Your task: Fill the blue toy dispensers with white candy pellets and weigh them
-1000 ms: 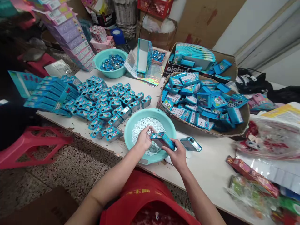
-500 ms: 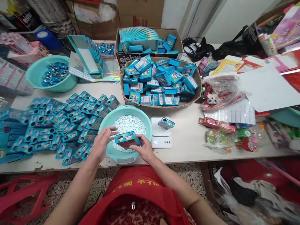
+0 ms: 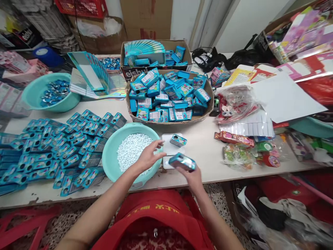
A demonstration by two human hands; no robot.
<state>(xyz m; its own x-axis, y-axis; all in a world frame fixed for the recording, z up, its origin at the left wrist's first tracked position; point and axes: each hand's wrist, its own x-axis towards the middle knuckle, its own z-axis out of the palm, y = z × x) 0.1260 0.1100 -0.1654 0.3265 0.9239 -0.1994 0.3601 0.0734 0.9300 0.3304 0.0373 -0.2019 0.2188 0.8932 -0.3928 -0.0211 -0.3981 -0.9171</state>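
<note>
My right hand (image 3: 191, 176) grips a blue candy tin (image 3: 182, 161), held tilted above the front edge of a white digital scale (image 3: 166, 139). A second blue tin (image 3: 178, 140), with a round hole in its end, rests on the scale's plate. My left hand (image 3: 151, 155) reaches over the right side of a turquoise basin (image 3: 109, 156), fingers apart and holding nothing. Inside the basin lies a heap of small white candies (image 3: 132, 149). The scale's display is partly covered by the held tin.
Rows of blue tins (image 3: 70, 149) stand on the left of the table. Behind the basin, a cardboard tray (image 3: 171, 119) is heaped with tins. A turquoise bowl (image 3: 28, 100) of shiny blue pieces sits at the back left. Bagged items (image 3: 238, 156) lie on the right.
My right hand has carried the tin rightward from over the basin to the scale. My left hand has moved right, across the basin. The view has shifted slightly.
</note>
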